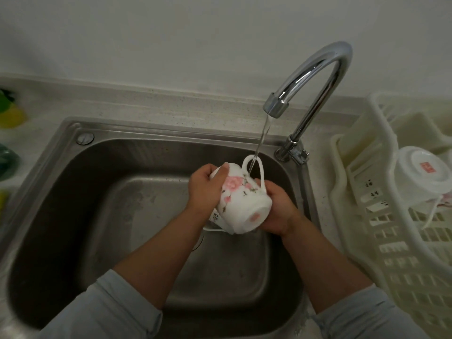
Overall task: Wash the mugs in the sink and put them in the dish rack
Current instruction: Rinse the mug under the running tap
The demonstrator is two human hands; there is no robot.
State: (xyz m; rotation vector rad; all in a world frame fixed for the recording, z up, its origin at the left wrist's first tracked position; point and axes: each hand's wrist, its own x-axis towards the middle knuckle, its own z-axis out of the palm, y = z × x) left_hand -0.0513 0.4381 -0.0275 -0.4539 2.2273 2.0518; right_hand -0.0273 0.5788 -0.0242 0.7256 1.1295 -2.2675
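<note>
A white mug with pink flowers lies on its side above the steel sink, its handle up and its base toward me. My left hand grips it at the rim end, thumb over the edge. My right hand cups its base end from the right. Water runs from the chrome faucet onto the mug by the handle. Under the held mug a second white piece shows in part, mostly hidden. Another white mug stands upside down in the cream dish rack at the right.
Yellow and green objects lie blurred on the counter at the far left edge. The sink's drain sits under my left forearm. The faucet's base stands between the sink and the rack.
</note>
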